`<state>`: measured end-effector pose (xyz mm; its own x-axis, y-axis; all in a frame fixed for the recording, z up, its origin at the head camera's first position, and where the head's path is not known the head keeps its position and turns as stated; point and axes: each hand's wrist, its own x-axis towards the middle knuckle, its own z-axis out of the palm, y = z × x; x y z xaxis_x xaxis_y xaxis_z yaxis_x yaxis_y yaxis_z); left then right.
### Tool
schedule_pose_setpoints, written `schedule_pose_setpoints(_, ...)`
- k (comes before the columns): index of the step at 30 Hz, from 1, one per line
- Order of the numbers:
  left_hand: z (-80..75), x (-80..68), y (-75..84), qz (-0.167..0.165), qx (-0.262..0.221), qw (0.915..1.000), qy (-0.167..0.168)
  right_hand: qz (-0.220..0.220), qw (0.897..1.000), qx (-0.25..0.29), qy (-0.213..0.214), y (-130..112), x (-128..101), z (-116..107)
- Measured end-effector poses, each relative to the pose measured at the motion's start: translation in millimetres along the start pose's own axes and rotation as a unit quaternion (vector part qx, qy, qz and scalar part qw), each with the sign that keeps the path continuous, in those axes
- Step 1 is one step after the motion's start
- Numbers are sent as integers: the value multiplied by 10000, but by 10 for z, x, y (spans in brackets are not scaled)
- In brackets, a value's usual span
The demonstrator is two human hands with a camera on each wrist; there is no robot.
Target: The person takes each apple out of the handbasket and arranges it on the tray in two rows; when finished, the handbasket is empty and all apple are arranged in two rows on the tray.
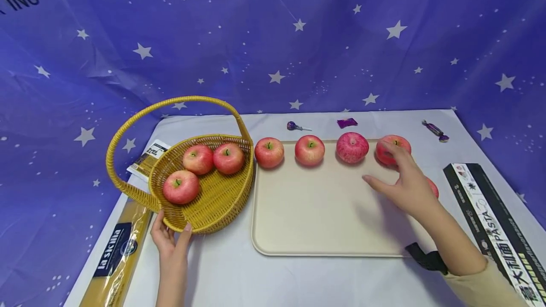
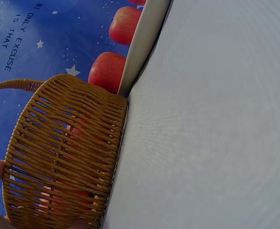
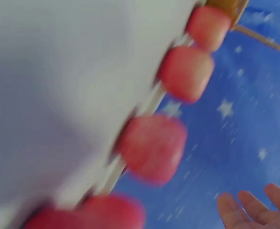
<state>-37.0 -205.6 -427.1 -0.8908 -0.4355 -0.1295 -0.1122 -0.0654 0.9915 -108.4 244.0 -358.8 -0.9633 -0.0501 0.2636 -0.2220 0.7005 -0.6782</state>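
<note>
A yellow wicker basket [image 1: 222, 203] with a tall handle stands on the left and holds three red apples [image 1: 181, 187]. My left hand [image 1: 170, 245] grips its near rim; in the left wrist view the basket's woven side [image 2: 63, 152] fills much of the left. Over the right part of a beige tray [image 1: 315, 212], my right hand [image 1: 409, 184] hovers with fingers spread and nothing held. Several apples [image 1: 309, 150] line the tray's back edge. The rightmost back apple [image 1: 390, 148] lies just beyond my right fingers, and another apple [image 1: 432, 187] is mostly hidden behind that hand.
Behind the tray lie a lollipop [image 1: 294, 126], a purple wrapped candy [image 1: 347, 122] and a twisted-wrapper candy [image 1: 436, 131]. A pasta bag [image 1: 115, 250] and a small packet [image 1: 149, 158] flank the basket. Long black pasta boxes [image 1: 486, 221] lie at right.
</note>
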Motion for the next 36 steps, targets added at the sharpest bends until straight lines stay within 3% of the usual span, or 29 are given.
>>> schedule_pose_setpoints(8,-5,12,-11,26,65,10000,-22,-464,9941,596,-775,-487,368,593)
schedule_pose_setpoints(17,-18,11,-33,305,-9,9995,-60,-1190,9720,656,-1918,-1235,686,1324)
schedule_pose_setpoints(21,-9,8,-34,378,-49,9993,-30,-1458,9622,337,-2276,-1469,827,1629)
schedule_pose_setpoints(26,-3,-8,-31,396,-74,9992,-25,-1364,9611,-113,-2401,-1587,1027,1967)
schedule_pose_setpoints(36,-8,-15,-29,441,-128,9989,20,-1134,9517,-1150,-2609,-1717,1296,2326)
